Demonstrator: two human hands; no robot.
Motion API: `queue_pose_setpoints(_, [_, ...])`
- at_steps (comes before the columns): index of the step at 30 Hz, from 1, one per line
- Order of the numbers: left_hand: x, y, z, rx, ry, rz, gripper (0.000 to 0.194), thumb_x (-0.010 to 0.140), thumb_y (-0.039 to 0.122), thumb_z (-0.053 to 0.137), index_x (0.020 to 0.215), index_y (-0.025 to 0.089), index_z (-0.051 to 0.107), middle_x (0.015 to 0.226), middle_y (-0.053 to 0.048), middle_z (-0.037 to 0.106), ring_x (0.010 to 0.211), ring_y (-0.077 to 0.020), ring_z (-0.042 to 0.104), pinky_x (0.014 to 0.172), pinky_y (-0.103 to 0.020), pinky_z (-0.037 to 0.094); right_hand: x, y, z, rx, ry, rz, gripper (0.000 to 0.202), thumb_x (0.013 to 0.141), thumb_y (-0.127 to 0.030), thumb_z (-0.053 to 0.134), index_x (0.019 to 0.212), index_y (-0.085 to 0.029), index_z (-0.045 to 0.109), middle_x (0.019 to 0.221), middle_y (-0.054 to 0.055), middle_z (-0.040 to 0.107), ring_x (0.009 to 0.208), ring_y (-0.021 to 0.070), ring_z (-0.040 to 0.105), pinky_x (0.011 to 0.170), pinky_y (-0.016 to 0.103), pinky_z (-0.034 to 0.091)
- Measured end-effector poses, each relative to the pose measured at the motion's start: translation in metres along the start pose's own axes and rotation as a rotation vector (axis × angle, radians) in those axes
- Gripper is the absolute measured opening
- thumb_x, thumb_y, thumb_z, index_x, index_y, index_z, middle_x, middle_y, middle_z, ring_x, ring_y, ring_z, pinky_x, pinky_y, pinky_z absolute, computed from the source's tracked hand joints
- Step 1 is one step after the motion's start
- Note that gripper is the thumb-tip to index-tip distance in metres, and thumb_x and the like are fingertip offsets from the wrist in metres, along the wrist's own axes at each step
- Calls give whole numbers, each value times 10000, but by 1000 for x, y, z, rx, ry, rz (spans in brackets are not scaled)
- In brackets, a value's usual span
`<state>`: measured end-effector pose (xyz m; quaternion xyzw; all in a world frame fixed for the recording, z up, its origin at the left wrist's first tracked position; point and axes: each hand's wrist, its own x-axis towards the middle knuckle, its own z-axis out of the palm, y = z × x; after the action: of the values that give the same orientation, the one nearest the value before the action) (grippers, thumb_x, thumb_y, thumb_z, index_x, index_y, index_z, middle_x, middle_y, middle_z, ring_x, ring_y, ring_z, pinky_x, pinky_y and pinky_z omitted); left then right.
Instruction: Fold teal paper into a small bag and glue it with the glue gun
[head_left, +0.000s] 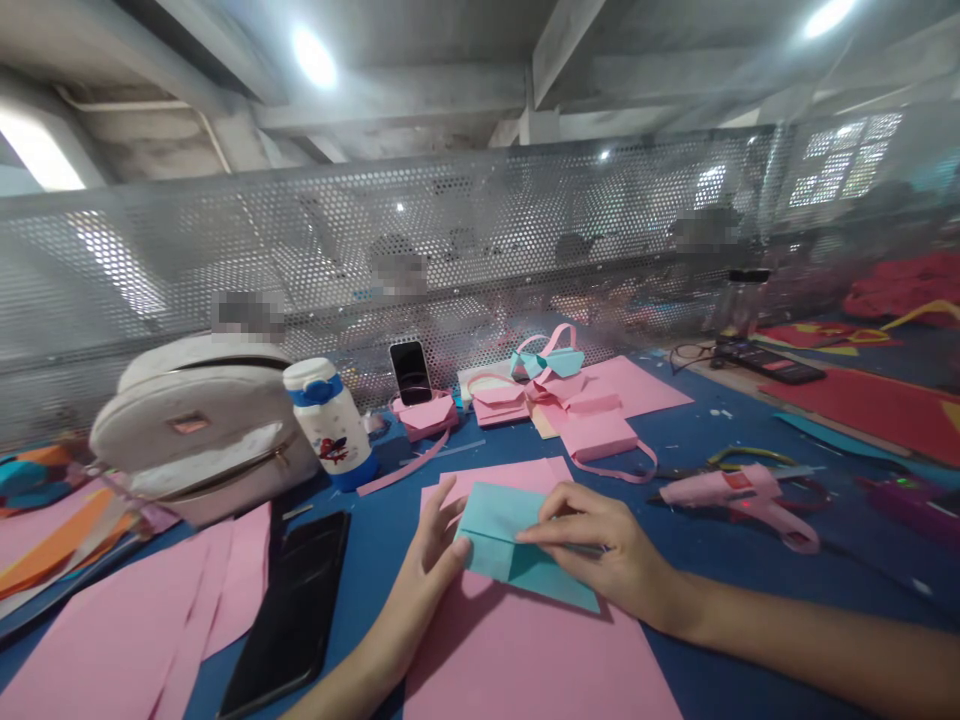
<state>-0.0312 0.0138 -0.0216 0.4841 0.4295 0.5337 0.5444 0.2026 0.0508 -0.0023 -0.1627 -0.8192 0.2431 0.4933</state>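
Note:
A folded light-blue paper piece (495, 510) is held over a stack of pink paper (540, 660) on the blue table. My left hand (435, 550) grips its left edge, thumb on the near face and fingers behind. With fingertips pinched together, my right hand (600, 540) presses on the paper's upper right part, near a fold line. A flap hangs down at the lower right of the blue paper. Part of its right side is hidden behind my right hand.
A pink glue gun (739, 495) lies at the right. Small pink paper bags (596, 435) stand behind. At left are a black tablet-like slab (289, 610), pink sheets (142, 620), a white bottle (330, 425) and a pale backpack (202, 430). A perforated metal screen (465, 230) borders the back.

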Motion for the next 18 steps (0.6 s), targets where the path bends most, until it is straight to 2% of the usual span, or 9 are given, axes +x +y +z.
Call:
queue_pose_setpoints(8, [1, 0, -3, 12, -49, -11, 850, 828, 601, 678, 1519, 308, 278, 1528, -124, 419, 1406, -361, 391, 1126, -486, 339, -2, 2, 0, -10, -12, 9, 340, 892, -24, 582, 1097, -214, 774, 877, 59, 609, 787, 152, 613, 695, 257, 491])
queue_pose_setpoints(18, [1, 0, -4, 31, -48, -16, 840, 834, 592, 676, 1525, 308, 292, 1527, -125, 430, 1406, -368, 391, 1134, -495, 329, -2, 1, 1, -18, -24, 5, 336, 892, -24, 584, 1085, -219, 778, 880, 56, 615, 807, 153, 622, 715, 256, 496])
